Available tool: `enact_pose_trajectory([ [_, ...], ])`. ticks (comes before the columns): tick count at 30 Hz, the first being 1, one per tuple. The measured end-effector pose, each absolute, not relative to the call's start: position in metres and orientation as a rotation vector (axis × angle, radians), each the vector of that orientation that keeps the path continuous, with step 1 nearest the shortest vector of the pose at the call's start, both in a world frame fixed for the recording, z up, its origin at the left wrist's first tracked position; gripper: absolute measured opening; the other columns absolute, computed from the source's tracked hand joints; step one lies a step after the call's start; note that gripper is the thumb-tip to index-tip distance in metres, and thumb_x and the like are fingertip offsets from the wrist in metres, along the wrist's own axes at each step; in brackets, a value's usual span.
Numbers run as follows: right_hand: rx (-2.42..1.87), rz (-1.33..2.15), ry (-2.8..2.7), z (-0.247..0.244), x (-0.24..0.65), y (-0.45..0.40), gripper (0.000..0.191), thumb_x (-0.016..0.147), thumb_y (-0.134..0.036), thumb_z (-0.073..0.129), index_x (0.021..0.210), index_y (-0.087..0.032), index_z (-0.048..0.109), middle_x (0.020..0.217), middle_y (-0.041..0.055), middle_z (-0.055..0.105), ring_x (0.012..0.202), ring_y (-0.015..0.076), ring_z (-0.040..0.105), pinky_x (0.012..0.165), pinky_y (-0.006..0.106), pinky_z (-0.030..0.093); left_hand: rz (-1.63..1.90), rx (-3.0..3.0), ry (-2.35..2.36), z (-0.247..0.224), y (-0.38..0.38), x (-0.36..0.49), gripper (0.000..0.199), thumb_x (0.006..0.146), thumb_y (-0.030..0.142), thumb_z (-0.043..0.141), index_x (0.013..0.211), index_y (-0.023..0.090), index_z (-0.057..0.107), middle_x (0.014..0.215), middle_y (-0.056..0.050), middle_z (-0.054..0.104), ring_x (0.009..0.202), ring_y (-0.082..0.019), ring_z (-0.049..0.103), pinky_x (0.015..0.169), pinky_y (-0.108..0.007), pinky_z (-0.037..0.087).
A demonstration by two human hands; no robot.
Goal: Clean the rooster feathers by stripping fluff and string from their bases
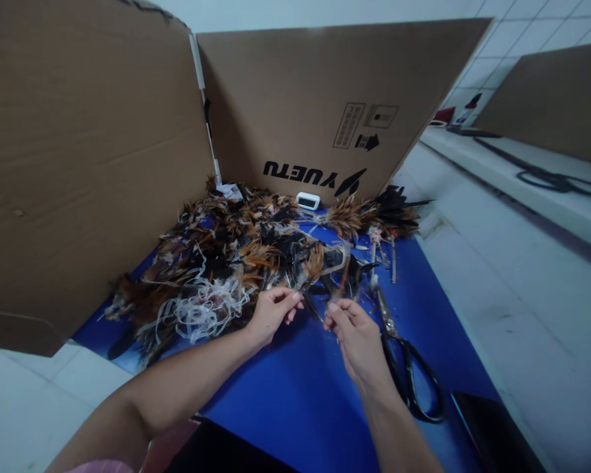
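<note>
My left hand [274,314] is closed in a pinch at the fluffy base of a brown feather [314,263]. A short way to its right, my right hand [357,335] pinches a slender reddish-brown feather [345,276] by its lower end. Behind both hands spreads a heap of brown and black feathers [256,256] on a blue board [295,394]. A tangle of whitish clear strips [201,309] lies left of my left hand. Black-handled scissors [408,374] rest just right of my right hand, blades pointing away.
Cardboard panels [295,85] stand at the back and left [88,164]. A small white device with a dark display [308,201] sits by the back panel. Bundled feathers [398,213] lie at back right. A dark flat object [492,430] is at lower right; more scissors [561,180] rest on a ledge.
</note>
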State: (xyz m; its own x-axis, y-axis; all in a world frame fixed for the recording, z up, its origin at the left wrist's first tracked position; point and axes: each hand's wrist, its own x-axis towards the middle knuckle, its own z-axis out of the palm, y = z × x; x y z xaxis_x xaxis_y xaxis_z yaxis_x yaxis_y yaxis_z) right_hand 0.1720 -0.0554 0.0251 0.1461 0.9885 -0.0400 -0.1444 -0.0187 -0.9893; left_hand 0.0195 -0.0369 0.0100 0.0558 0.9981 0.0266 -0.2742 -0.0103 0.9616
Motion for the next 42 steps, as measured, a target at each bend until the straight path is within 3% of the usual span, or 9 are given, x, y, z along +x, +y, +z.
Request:
enact_pose_trajectory([
  [5,-1.141,1.288,-0.886,0.028,0.166,-0.058,0.02,0.069,-0.031,0.07,0.076,-0.016,0.058,0.067,0.0018,0.065,0.06,0.0136,0.059,0.055,0.026,0.046,1.236,1.192,1.028,0.011,-0.041,0.02,0.028,0.077,0.039,0.061,0.073,0.011,0.065,0.055,0.001,0.055,0.042,-0.006,0.043,0.04,-0.018,0.035],
  [13,-1.149,1.299,-0.835,0.026,0.159,-0.06,0.024,0.064,-0.029,0.074,0.075,-0.015,0.059,0.067,0.0055,0.069,0.06,0.0172,0.063,0.052,0.027,0.047,1.215,1.438,1.089,0.01,-0.045,0.02,0.027,0.081,0.037,0.057,0.074,0.012,0.066,0.049,0.003,0.05,0.042,-0.006,0.044,0.044,-0.018,0.036],
  [27,-1.089,1.355,-0.688,0.03,0.155,-0.061,0.019,0.058,-0.022,0.076,0.069,-0.015,0.062,0.063,0.0001,0.061,0.051,0.0093,0.048,0.046,0.023,0.038,1.253,1.723,1.098,0.013,-0.047,0.018,0.025,0.084,0.034,0.054,0.078,0.018,0.072,0.056,-0.002,0.06,0.051,-0.012,0.052,0.059,-0.025,0.042],
  [34,-1.117,1.331,-0.823,0.026,0.156,-0.063,0.018,0.066,-0.028,0.072,0.071,-0.015,0.061,0.063,0.0004,0.061,0.051,0.0095,0.047,0.048,0.024,0.039,1.232,1.629,1.11,0.014,-0.046,0.018,0.025,0.082,0.036,0.055,0.073,0.018,0.071,0.05,0.0,0.055,0.048,-0.011,0.049,0.056,-0.024,0.04],
  [42,-1.332,0.921,-1.054,0.027,0.187,-0.052,0.021,0.069,-0.035,0.068,0.08,-0.018,0.062,0.065,-0.0006,0.062,0.055,0.0117,0.052,0.052,0.024,0.041,1.2,1.242,1.063,0.01,-0.041,0.019,0.029,0.078,0.04,0.059,0.068,0.013,0.064,0.045,0.003,0.047,0.04,-0.007,0.041,0.042,-0.02,0.035],
])
